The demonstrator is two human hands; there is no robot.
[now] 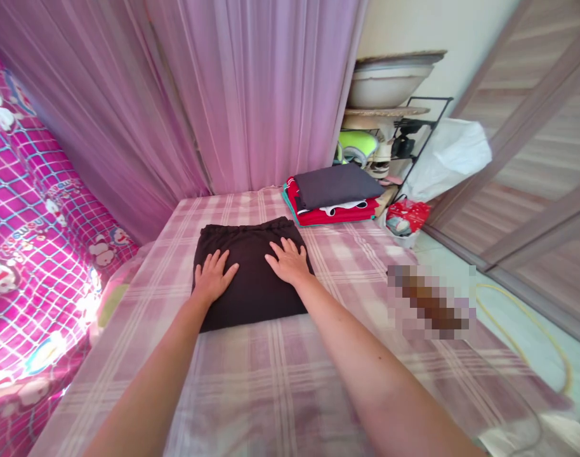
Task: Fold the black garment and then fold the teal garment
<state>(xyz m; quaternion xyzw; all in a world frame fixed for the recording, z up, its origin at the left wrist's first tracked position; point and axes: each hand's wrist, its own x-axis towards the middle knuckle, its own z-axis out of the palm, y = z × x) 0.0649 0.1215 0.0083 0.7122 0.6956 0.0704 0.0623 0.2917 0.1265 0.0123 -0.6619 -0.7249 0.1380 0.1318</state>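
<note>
Garment (250,287), black, folded, lies on checked cloth (242,374), directly under left hand (214,277) and right hand (290,261), each near own side edge; long axis unclear; both grips flat, spread apart.

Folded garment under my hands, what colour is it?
The folded garment is plain and very dark, black or blackish brown; the head view shows it best.

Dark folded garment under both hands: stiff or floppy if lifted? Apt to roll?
Probably floppy: the garment looks like soft cloth with a gathered edge, and its folds may sag open. Lying flat on the plaid cover, it seems unlikely to roll.
</note>
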